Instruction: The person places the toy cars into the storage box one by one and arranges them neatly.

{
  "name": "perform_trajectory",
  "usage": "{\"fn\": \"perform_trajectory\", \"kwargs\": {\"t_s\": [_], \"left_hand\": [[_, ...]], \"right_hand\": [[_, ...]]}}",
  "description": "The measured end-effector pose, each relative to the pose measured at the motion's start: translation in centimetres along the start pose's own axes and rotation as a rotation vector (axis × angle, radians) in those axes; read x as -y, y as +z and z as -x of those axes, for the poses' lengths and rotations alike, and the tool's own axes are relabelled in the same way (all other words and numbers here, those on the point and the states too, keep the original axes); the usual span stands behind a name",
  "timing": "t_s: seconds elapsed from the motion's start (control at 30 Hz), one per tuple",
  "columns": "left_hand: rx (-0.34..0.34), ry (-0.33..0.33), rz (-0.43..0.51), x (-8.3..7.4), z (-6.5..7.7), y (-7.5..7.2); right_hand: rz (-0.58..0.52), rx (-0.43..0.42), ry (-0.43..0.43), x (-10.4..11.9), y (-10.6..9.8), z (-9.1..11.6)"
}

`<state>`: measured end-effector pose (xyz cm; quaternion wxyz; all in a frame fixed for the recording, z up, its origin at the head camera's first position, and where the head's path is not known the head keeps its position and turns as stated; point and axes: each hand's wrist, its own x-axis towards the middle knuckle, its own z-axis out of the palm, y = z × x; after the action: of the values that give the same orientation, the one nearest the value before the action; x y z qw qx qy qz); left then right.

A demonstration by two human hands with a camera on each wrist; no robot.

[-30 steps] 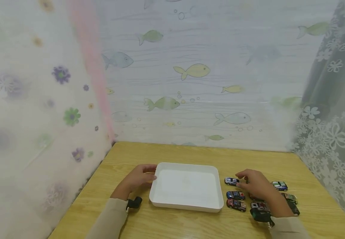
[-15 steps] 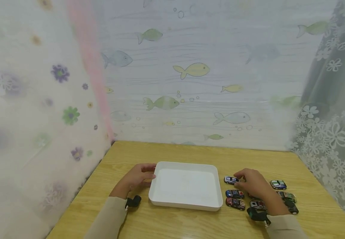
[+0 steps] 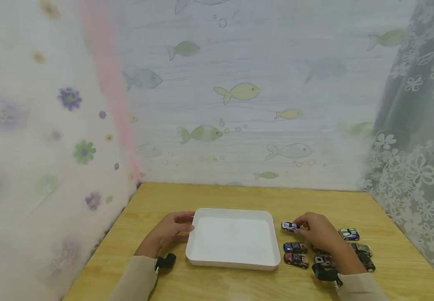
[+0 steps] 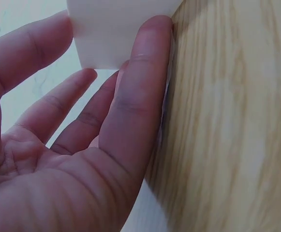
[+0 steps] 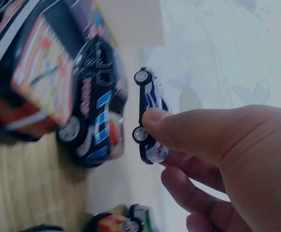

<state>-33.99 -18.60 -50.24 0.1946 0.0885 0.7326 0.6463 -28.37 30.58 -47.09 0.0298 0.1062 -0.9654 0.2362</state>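
A shallow white tray (image 3: 235, 238) lies on the table. My left hand (image 3: 173, 228) is at its left side; in the left wrist view, fingertips touch the tray's outer wall (image 4: 106, 38) with the fingers fairly straight. Right of the tray, my right hand (image 3: 318, 232) pinches a white-and-blue toy car (image 5: 152, 111) between thumb and fingers. Two other toy cars, a blue one (image 3: 295, 247) and a red one (image 3: 296, 260), sit just in front of it. My right hand and wrist partly hide some cars beneath them.
More toy cars stand around my right forearm, among them a white-and-green one (image 3: 349, 234), a greenish one (image 3: 361, 249) and a silver-and-red one (image 3: 324, 261). The wooden table (image 3: 217, 194) ends at a fish-print curtain (image 3: 239, 125) behind, with a flowered sheet (image 3: 66, 167) to the left.
My right hand has closed in on the white-and-blue car and now pinches it. The left hand stays at the tray, and the head view has shifted slightly.
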Motion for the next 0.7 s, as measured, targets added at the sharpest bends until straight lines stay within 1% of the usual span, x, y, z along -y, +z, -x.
{"fn": "perform_trajectory", "kwargs": {"t_s": [0.23, 0.43, 0.7], "left_hand": [[-0.012, -0.012, 0.043, 0.4, 0.3, -0.1], [-0.003, -0.004, 0.059, 0.6, 0.3, -0.1], [0.002, -0.004, 0.074, 0.4, -0.1, -0.1]], "right_hand": [[-0.006, -0.036, -0.082, 1.7, -0.1, -0.5], [-0.004, -0.038, -0.107, 3.2, -0.5, -1.3], [-0.016, -0.025, -0.146, 5.6, -0.7, -2.3]]}}
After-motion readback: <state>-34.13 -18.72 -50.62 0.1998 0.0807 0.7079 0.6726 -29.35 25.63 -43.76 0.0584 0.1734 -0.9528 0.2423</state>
